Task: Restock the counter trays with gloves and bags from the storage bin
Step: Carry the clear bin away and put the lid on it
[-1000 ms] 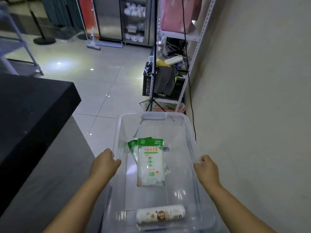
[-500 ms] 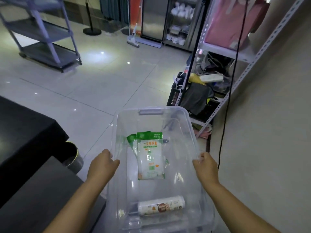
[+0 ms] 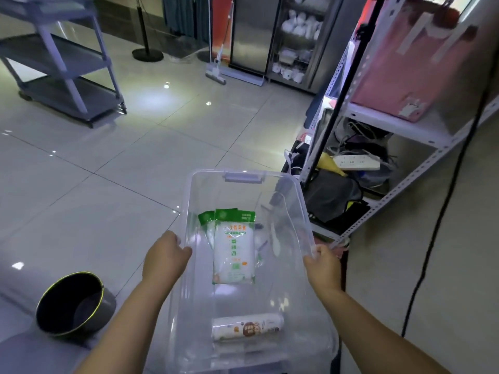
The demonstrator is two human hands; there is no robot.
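Gripping clear bin (image 3: 243, 176) rims: left hand (image 3: 165, 257), right hand (image 3: 322, 267), arms outstretched.

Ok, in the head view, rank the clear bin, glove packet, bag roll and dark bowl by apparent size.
1. Clear bin
2. Dark bowl
3. Glove packet
4. Bag roll
Bowl versus packet is close; differing camera distance makes that unsure.

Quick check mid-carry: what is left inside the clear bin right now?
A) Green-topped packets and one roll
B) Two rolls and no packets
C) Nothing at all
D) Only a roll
A: the clear bin, held by the left hand and right hand at its side rims, contains green-topped packets mid-floor and one roll at the near end.
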